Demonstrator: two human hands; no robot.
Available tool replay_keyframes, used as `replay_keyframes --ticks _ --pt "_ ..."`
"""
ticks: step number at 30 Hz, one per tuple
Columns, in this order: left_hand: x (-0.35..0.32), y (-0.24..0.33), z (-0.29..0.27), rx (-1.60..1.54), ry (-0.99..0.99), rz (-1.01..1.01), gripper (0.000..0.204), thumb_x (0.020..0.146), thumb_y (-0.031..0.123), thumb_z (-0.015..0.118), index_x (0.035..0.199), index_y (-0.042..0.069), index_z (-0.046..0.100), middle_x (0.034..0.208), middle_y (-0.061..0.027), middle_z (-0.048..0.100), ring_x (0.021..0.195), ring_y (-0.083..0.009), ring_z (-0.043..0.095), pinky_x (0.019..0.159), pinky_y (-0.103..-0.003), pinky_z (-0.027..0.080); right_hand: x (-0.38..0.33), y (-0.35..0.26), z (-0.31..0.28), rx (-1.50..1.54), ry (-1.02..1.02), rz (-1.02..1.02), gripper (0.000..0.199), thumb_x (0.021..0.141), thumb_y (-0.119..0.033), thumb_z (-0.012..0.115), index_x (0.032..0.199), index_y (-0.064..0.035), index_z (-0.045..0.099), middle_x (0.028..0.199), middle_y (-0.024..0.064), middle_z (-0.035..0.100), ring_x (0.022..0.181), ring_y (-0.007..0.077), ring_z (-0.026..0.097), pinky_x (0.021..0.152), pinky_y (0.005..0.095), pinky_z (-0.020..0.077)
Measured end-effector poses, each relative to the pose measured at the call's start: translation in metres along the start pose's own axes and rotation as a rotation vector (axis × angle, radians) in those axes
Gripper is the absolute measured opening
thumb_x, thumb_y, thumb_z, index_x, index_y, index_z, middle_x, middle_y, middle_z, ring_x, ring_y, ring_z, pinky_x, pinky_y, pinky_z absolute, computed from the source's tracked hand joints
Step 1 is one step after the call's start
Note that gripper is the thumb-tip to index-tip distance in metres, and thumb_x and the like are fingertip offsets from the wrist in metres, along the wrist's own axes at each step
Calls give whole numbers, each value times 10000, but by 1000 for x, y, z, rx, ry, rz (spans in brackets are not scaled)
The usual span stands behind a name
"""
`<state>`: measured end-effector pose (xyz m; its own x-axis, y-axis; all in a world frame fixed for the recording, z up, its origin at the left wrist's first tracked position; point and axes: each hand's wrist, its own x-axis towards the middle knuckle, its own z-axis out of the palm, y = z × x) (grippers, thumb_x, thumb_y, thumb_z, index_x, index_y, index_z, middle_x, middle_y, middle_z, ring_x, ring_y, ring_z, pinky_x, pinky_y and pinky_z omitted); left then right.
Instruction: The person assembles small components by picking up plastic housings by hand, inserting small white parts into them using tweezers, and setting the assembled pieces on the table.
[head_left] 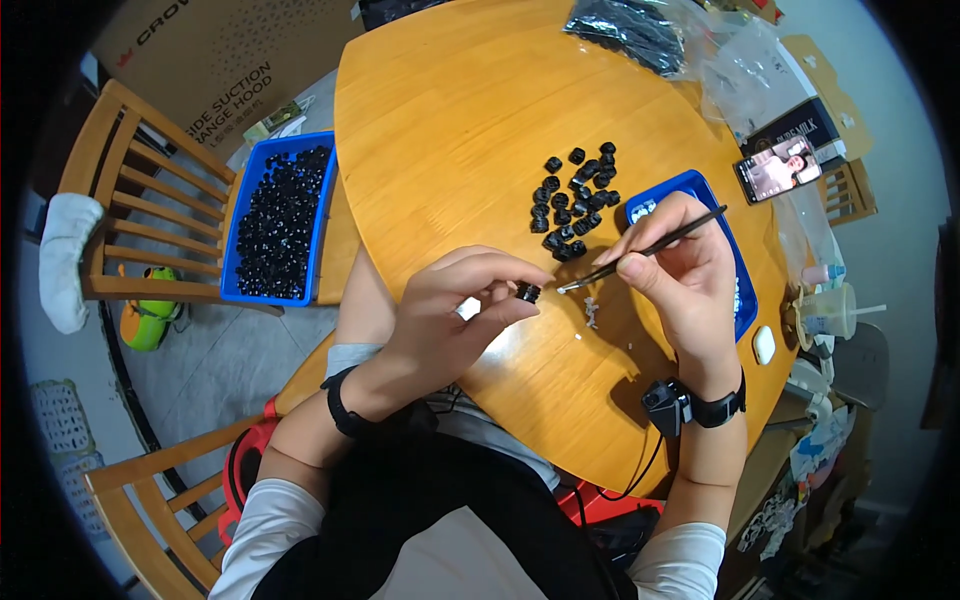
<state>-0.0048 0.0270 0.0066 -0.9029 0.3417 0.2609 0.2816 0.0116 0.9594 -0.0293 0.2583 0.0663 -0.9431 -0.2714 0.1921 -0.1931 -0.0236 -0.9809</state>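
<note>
The left hand (450,310) is pinching a small black plastic cap (527,292) between thumb and fingertips, above the near edge of the round wooden table (450,120). The cap looks light, stiff and easy to fumble, so it is probably best gripped by its rim. The right hand (675,270) is closing pen-style around a thin black pick (650,250), its tip pointing at the cap. Both wrists are hovering, bent inward.

Small black cap (527,292) pinched above table; thin dark brush (645,251) angled toward it.
</note>
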Motion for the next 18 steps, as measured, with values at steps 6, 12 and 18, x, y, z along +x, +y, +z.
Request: replay_keyframes --ticks 6,12,18 --pt "-5 -8 1 -156 -5 -53 246 860 -93 705 1100 -52 673 1012 -66 653 821 -86 572 766 -230 488 -3 0 5 -49 -35 -5 244 849 -16 763 934 -45 535 869 85 654 854 183 678 811 291 514" --pt "-6 -7 4 -185 -53 -51 266 867 -94 702 1127 -66 649 1032 -88 661 888 -106 632 816 -240 521 -4 0 11 -57 -58 -9 209 836 31 753 930 -36 580 876 49 656 804 108 632 774 239 466" --pt "-6 -7 4 -208 -64 -55 265 864 -98 707 1120 -67 648 1048 -97 662 923 -118 650 840 -242 533 -5 1 10 -93 -57 3 193 824 21 766 911 -34 602 858 27 640 706 69 532 730 225 432"
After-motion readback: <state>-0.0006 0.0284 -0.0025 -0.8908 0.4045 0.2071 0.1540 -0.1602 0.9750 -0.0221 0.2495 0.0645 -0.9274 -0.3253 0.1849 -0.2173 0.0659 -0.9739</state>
